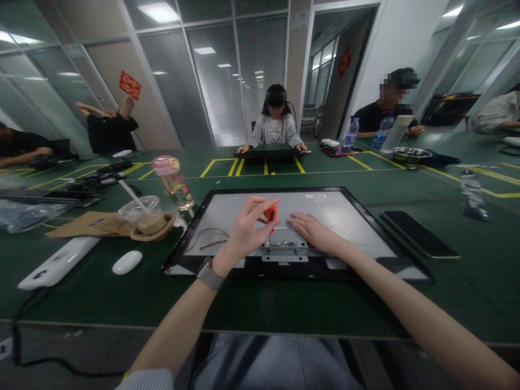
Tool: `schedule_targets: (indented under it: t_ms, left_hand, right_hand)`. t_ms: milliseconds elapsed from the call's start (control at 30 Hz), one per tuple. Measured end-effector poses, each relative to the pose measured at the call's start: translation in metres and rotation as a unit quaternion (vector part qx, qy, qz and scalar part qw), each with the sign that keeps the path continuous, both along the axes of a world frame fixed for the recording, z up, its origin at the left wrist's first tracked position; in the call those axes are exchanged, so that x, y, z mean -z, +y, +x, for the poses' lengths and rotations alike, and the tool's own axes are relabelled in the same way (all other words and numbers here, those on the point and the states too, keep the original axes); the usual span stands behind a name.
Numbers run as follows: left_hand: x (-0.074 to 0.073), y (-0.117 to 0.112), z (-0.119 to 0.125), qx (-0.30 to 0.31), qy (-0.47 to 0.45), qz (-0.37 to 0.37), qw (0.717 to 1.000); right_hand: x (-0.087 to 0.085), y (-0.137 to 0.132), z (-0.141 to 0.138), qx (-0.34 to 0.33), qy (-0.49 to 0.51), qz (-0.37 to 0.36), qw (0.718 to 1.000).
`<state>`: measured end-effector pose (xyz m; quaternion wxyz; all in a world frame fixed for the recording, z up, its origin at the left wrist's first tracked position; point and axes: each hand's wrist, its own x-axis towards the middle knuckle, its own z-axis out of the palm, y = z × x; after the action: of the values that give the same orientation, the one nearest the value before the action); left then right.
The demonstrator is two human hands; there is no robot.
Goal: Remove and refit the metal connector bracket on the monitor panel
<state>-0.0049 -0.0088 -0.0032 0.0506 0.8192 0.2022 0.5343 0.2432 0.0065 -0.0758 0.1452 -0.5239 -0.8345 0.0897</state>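
Observation:
A flat monitor panel (349, 216) lies face down on the green table, its grey metal back up inside a black frame. My left hand (247, 227) is closed round an orange-handled screwdriver (271, 215), held upright with its tip at a small metal connector bracket (284, 249) near the panel's front edge. Just right of the screwdriver, my right hand (312, 230) rests flat on the metal back with its fingers stretched out. Loose thin wires (207, 238) lie on the panel's left part.
Left of the panel are a plastic cup with straw (142, 214) on brown paper, a pink-capped bottle (174, 184), a white mouse (127, 262) and a white oblong device (57, 262). A dark phone (420, 234) lies at right. Other people sit around the table.

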Motion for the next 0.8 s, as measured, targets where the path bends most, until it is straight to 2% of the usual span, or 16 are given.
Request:
schedule_targets:
  t_ms: [367,700,800]
  left_hand:
    - [0.003,0.0028,0.0015,-0.024,-0.021,0.001,1.0]
    - [-0.0036,-0.0008,-0.0034,0.032,0.016,-0.063,0.997]
    - [-0.0038,0.0004,-0.0027,0.024,-0.003,-0.075,0.997]
  right_hand:
    - [0.0018,0.0015,0.0006,-0.005,-0.007,0.005,1.0]
    - [-0.0009,-0.0006,0.0007,-0.003,-0.007,-0.003,1.0]
    - [-0.0029,-0.0018,0.0001,-0.002,-0.005,-0.002,1.0]
